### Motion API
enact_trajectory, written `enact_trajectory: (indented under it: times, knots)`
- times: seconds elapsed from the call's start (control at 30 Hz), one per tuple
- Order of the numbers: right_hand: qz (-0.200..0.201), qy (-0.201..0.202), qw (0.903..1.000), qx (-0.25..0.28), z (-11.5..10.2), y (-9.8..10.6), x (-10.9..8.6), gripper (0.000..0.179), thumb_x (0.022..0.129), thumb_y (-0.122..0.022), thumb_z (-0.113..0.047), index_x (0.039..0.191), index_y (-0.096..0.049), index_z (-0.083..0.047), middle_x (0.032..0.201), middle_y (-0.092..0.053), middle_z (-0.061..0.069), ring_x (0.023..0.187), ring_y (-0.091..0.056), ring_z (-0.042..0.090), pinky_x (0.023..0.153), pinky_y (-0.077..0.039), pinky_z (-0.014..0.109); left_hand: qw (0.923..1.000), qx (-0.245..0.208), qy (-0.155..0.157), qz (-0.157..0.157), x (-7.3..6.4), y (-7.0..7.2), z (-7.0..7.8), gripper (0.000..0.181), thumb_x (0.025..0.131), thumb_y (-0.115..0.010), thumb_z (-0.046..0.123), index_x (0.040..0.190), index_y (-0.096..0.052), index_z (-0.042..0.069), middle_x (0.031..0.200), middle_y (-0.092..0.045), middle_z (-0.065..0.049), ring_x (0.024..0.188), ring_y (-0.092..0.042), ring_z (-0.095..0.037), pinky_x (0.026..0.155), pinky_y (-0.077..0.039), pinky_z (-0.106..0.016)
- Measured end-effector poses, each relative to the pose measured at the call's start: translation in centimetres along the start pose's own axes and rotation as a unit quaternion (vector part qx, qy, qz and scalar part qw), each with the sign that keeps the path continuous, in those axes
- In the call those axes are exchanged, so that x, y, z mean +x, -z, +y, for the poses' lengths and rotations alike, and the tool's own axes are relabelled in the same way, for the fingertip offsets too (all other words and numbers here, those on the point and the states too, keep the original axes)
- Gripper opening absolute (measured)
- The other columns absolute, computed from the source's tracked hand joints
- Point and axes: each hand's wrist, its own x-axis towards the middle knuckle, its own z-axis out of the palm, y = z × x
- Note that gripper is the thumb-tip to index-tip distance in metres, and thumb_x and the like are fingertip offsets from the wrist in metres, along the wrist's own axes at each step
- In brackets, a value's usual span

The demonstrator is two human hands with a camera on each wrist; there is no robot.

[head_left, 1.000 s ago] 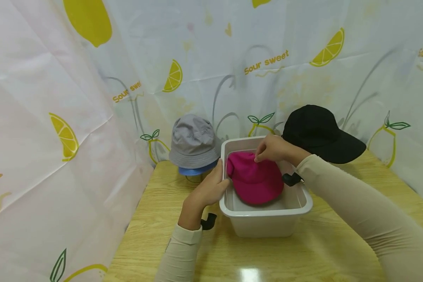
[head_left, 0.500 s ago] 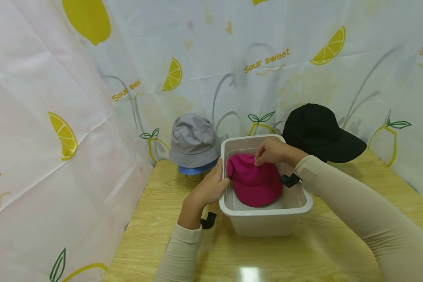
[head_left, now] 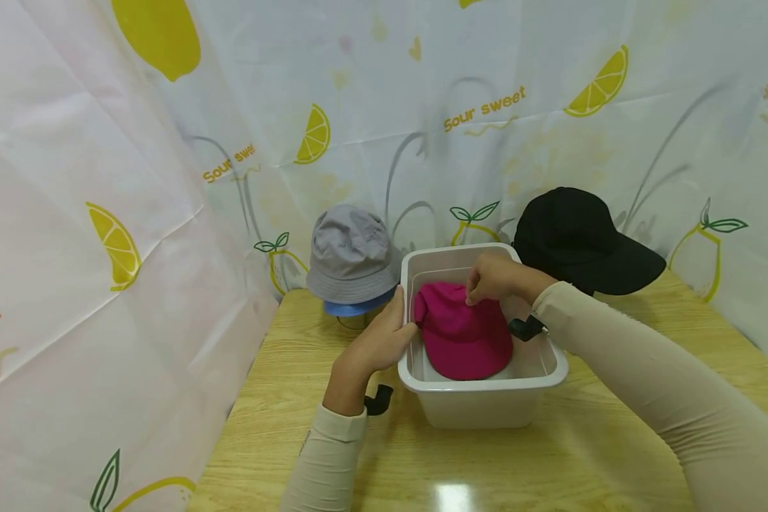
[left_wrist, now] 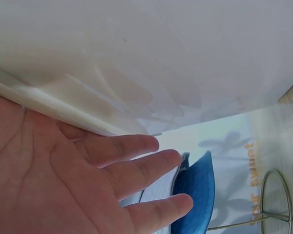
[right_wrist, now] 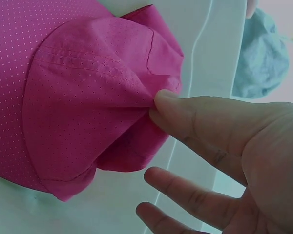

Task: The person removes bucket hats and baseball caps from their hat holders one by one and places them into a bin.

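A magenta cap (head_left: 464, 341) with a brim lies inside a white plastic bin (head_left: 486, 387), brim toward me. My right hand (head_left: 496, 276) pinches the top of its crown between thumb and index finger. In the right wrist view the crown (right_wrist: 88, 97) gathers into folds at that pinch, and the other fingers (right_wrist: 190, 195) spread apart from the fabric. My left hand (head_left: 376, 341) holds the bin's left rim, its thumb over the edge and its fingers along the outside. The left wrist view shows those fingers (left_wrist: 141, 170) fairly straight beside the outer wall.
Left of the bin, a grey bucket hat (head_left: 352, 256) sits over a blue hat (head_left: 358, 308) on a wire stand (head_left: 352, 323). A black cap (head_left: 576, 242) is raised behind the bin at right. A lemon-print curtain (head_left: 358, 85) backs the wooden table (head_left: 281, 427).
Inside the bin, the magenta cap has shifted slightly toward me and lower, the right hand moving with it. The left hand keeps its place on the rim.
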Motion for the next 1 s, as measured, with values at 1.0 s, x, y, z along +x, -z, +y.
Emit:
enact_trajectory:
  times: [1.0]
  knots:
    - [0.083,-0.039,0.9957,0.017,0.0,4.4,-2.1,0.029,0.094,-0.072,-0.027,0.118,-0.077,-0.01,0.135,-0.066,0.021,0.124,-0.059,0.04,0.096,-0.053,0.053,1.0,0.0,-0.001,0.005,-0.1,-0.1,-0.1,0.084,0.099,-0.042,0.026,0.167,0.004,0.012,0.174,-0.011,-0.009,0.143,-0.044,-0.03,0.112,-0.044,-0.044]
